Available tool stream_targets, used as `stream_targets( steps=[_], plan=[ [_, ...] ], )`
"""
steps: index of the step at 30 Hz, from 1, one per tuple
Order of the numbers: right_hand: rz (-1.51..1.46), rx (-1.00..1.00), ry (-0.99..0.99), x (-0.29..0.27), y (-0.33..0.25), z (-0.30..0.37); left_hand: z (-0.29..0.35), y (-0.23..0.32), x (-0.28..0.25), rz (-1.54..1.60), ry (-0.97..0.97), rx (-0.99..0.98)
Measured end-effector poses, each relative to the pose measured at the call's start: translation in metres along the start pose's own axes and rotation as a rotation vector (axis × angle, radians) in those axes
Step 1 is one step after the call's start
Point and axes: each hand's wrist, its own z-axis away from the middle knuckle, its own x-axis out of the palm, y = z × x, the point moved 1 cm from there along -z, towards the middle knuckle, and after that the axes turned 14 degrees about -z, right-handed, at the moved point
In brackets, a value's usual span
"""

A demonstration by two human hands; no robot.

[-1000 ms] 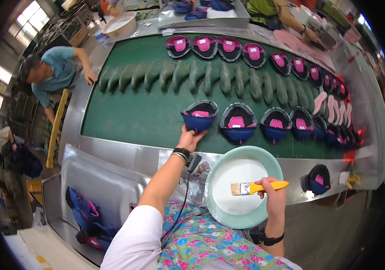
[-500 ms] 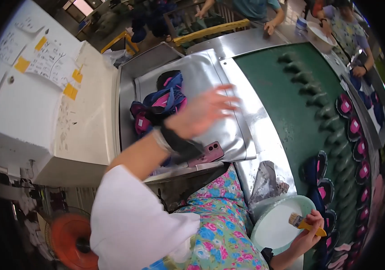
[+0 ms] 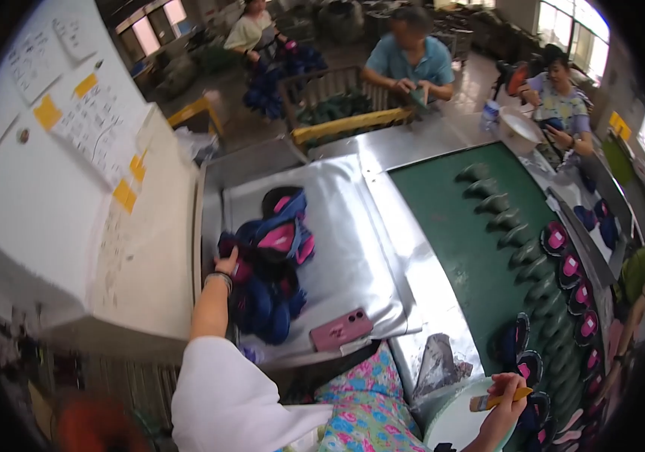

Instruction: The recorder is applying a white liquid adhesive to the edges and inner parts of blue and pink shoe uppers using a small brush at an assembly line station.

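Observation:
My left hand (image 3: 226, 264) reaches into the metal tray (image 3: 337, 196) and has its fingers closed on the edge of a navy and pink shoe upper (image 3: 241, 270), part of a loose pile (image 3: 266, 301). Some of its fingertips are hidden against the fabric. At the lower right, my right hand (image 3: 509, 393) grips a flat paintbrush (image 3: 480, 404) by its yellow handle. The brush is over a pale green bucket (image 3: 443, 435) of white liquid, its bristles pointing left.
A pink phone (image 3: 342, 330) lies at the tray's near edge. Right of it runs a green conveyor belt (image 3: 435, 203) bearing dark green curved pieces (image 3: 514, 233) and navy-pink uppers (image 3: 569, 267). A white cabinet (image 3: 149, 264) borders the left. Other people work beyond the tables.
My left hand has swung down and left from above the tray onto the pile. My right hand still holds the brush over the bucket. The view has tilted up, showing more of the room.

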Motion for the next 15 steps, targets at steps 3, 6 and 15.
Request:
stream_targets(
  steps=[3, 6, 15],
  plan=[
    [0.017, -0.024, 0.056, 0.007, -0.011, 0.007, -0.003, 0.004, 0.015, 0.055, 0.007, -0.017],
    [-0.06, 0.168, 0.041, 0.04, -0.027, 0.017, -0.023, -0.013, 0.026, 0.179, 0.026, 0.008],
    [-0.088, 0.125, 0.046, 0.047, 0.01, 0.015, 0.031, 0.071, 0.086, 0.539, -0.114, -0.03]
  ],
)
